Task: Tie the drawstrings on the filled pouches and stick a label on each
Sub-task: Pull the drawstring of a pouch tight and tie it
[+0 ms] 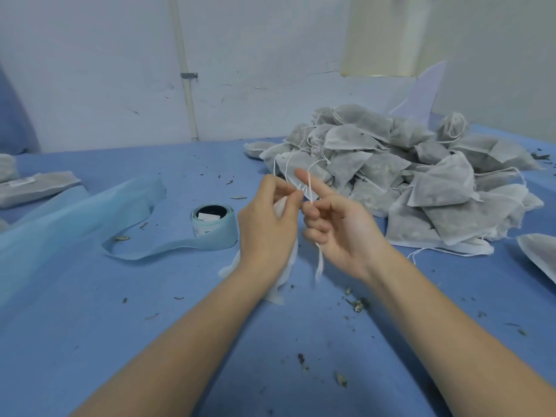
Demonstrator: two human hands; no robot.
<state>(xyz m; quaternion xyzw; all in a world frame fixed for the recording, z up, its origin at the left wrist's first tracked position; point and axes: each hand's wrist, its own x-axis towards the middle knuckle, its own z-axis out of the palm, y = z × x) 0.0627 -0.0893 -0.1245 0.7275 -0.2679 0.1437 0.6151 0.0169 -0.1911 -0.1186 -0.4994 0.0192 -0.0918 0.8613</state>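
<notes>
My left hand (267, 227) grips a white pouch (278, 288) at its gathered neck, and the bag hangs down behind my wrist. Its white drawstring (319, 263) runs over the raised index finger of my right hand (340, 230) and dangles below that palm; my thumb and other fingers curl round it. A roll of pale blue label tape (214, 227) stands left of my hands, its strip trailing across the table. A big heap of filled grey pouches (406, 176) with loose strings lies behind and right of my hands.
The blue table cloth (150, 326) carries scattered dried herb crumbs (358, 303). A few flat labelled pouches (33, 188) lie at the far left edge. One more pouch (538, 254) pokes in at the right edge. A white wall with a pipe (188, 94) stands behind.
</notes>
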